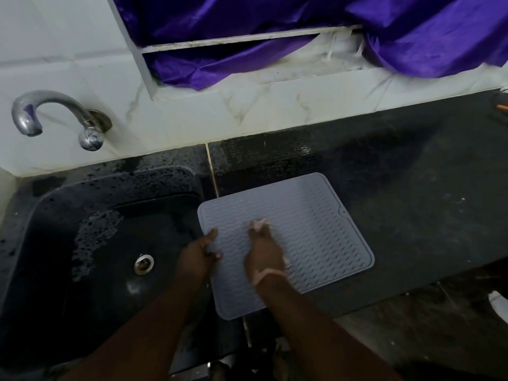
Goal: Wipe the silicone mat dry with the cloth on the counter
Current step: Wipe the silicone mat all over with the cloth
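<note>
dark speckled stone runs under everything, a black counter [398, 204] with wet patches, and on it lies the grey silicone mat [310, 229], flat, ridged in a wave pattern, turned at a slight angle, its left edge just beside the sink's rim and its near corner reaching the counter's front edge. your right hand [265, 257] sits on the mat's left-centre part, blurred, fingers curled over a pale cloth [259, 224] that pokes out past your fingertips and shows again by the wrist; you are gripping it and it touches the mat. your left hand [198, 255] rests at the mat's left edge, thumb and forefinger spread apart and lying on the ridges; whether the other fingers curl under the edge you cannot tell. left of the mat the black sink [49, 204] drops away, its floor partly wet, with a metal drain [143, 264] near its middle. above the sink a curved chrome tap [55, 116] comes out of the white marbled tile wall [247, 105]. higher up, purple shiny fabric [412, 31] drapes across a white frame.
</note>
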